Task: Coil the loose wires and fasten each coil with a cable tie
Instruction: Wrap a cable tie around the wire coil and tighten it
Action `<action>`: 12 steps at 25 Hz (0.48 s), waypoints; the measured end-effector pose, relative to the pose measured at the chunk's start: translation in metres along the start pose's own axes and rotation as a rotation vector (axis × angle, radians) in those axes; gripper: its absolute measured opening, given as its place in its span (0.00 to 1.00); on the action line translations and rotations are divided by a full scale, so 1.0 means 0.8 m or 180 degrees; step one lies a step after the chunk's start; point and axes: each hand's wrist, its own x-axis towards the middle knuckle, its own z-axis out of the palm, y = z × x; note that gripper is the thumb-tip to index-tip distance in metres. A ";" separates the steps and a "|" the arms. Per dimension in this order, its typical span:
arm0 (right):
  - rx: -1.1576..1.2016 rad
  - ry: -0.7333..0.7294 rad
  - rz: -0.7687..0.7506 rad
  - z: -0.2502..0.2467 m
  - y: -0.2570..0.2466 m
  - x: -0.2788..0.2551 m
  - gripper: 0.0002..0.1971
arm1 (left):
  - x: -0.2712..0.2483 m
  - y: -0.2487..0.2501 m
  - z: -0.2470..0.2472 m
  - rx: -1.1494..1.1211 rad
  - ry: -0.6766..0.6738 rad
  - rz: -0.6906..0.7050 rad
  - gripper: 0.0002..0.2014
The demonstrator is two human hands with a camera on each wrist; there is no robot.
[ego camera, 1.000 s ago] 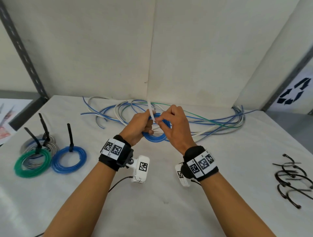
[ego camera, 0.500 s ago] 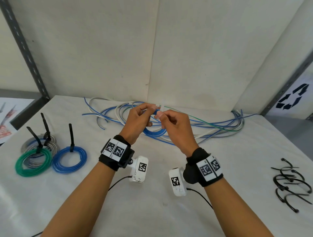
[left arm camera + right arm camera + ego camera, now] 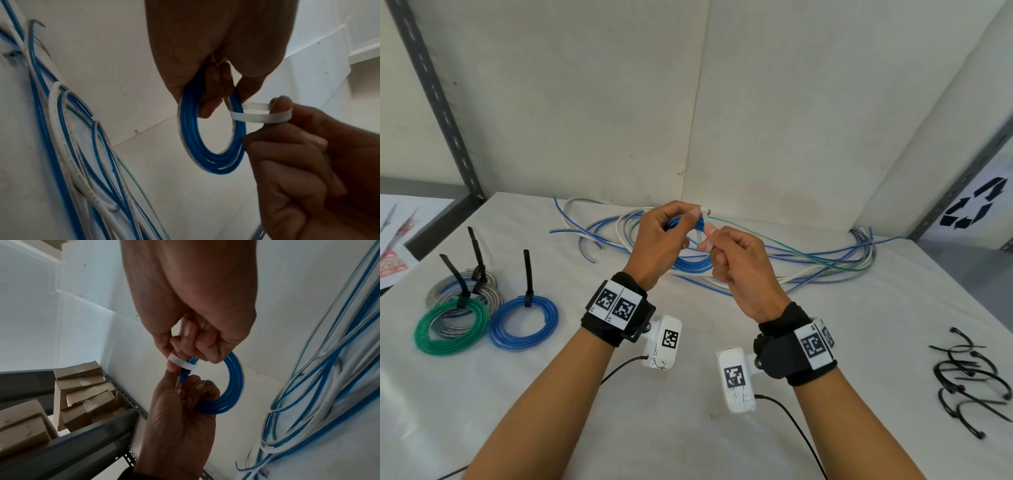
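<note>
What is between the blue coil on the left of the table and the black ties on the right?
Both forearms with wrist cameras, over bare table, between the tied blue coil and black ties; head view.

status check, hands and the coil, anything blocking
Left hand grips blue wire coil. Right hand pinches white cable tie looped round it, not cinched. Nothing in the way.

Looks like a storeroom or small workshop corner: white cloth-covered worktop [image 3: 688, 428] set against plain white panel walls [image 3: 585, 102], framed by grey slotted-steel shelving uprights [image 3: 438, 99]. Brown taped cardboard boxes [image 3: 82, 394] stacked behind the rack, black recycling-symbol sign [image 3: 971, 202] off to the right.
</note>
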 end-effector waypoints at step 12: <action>0.0375 0.0266 0.0405 -0.010 -0.012 0.006 0.19 | -0.005 0.009 0.005 0.0506 -0.0025 0.0513 0.07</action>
